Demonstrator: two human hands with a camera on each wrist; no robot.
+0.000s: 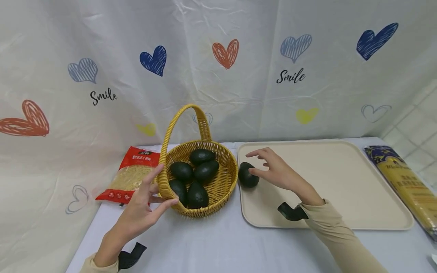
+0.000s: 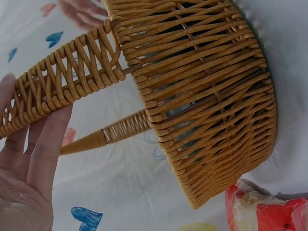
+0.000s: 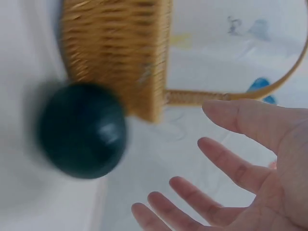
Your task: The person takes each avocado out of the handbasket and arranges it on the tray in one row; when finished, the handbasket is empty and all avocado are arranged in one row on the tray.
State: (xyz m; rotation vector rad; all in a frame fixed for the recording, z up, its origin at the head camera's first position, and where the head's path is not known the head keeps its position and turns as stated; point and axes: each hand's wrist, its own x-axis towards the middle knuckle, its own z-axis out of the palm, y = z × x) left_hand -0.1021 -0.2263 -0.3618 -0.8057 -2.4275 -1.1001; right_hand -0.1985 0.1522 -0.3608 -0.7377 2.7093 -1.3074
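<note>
This is looking like a home kitchen corner arranged for recording. A white cloth (image 1: 218, 68) printed with hearts and "Smile" is hanging behind the table (image 1: 218, 246), and white wall tiles (image 1: 414, 129) are showing beside it. Food packets (image 1: 131, 174) and a wicker basket (image 1: 201, 178) of avocados (image 1: 201, 170) are lying just beyond the fingers (image 1: 160, 206).

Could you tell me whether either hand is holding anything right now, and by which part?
Nothing is held: the left hand touches the basket rim with open fingers; the right hand is open beside the avocado.
</note>
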